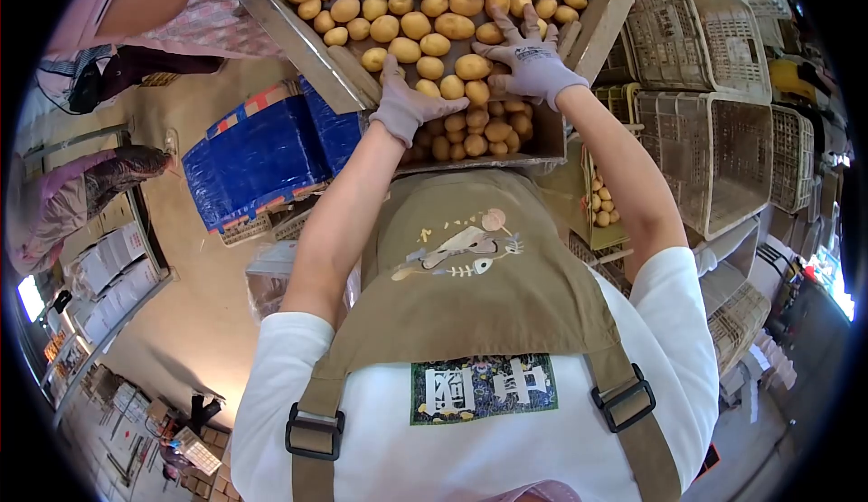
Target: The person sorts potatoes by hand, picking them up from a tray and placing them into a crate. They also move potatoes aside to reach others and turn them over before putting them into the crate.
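Potatoes [416, 25] spread across a tray [298, 50] at the far middle. The left hand [409, 104] is among them at the tray's near left, the right hand [529, 61] at its near right. Just nearer than the tray, a bin [553, 143] contains more potatoes. Crates [674, 140] stand stacked to the right; left of the tray is a wrapped bundle [258, 159], with floor [194, 276] on its near side.

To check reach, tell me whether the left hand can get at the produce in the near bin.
Likely yes: the left hand is beside the near bin, whose top looks open, and nothing visible covers its nearer produce.
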`<act>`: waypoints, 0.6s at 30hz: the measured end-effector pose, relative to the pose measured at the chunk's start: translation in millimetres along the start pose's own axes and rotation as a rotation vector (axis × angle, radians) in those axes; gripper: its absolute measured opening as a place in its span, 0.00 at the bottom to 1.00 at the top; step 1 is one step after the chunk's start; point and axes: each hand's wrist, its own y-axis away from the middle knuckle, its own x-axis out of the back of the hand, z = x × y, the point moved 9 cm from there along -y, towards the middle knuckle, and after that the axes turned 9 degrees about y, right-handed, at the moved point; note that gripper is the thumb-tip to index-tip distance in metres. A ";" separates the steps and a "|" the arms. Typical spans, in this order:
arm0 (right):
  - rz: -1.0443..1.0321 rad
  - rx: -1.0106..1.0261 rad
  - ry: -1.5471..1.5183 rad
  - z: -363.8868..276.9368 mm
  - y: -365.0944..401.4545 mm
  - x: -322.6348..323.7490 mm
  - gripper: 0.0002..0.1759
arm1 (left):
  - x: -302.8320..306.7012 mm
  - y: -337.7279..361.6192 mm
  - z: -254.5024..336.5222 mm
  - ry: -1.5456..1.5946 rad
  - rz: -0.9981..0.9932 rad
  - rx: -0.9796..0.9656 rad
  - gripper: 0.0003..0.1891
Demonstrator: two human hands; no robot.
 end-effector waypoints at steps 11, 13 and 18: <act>0.250 0.037 -0.070 -43.0 7.3 -12.9 0.34 | 14.9 -18.9 3.6 -1.162 -0.384 -0.546 0.37; 0.213 0.160 -0.128 -42.5 13.4 -20.7 0.33 | 0.4 14.7 -20.2 -0.702 -0.418 -0.314 0.42; 0.497 -0.150 -0.251 -6.0 2.7 21.8 0.30 | 2.7 40.7 -45.4 -0.003 -0.190 -0.052 0.42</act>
